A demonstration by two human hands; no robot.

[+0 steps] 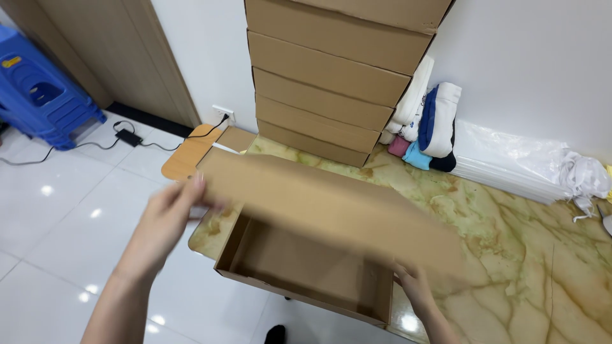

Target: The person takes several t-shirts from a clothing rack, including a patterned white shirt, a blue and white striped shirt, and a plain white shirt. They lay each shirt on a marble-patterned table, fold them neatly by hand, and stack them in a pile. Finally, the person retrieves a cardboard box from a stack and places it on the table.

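White wall, marbled worktop (510, 242) | open cardboard box (306, 267) at the worktop's near edge, its lid flap (331, 207) raised and blurred | left hand (162, 220) grip pinched on the flap's left end | right hand (414, 283) grip closed on the flap's right end | stack of flat boxes (331, 76) behind | folded cloths (427, 121) at the wall | blue stool (38, 95) on the floor.

Counter (510, 255) with green-gold marbled top carrying open cardboard box (306, 267) at near edge, overhanging slightly. Stack of flat cardboard boxes (331, 83) standing at back against wall. Folded cloths (427, 121) (white, blue, pink, teal) leaning beside stack. Clear plastic sheets (510, 159) lying along wall. White tiled floor (76, 210) carrying blue plastic stools (38, 89), black power adapter (129, 136).
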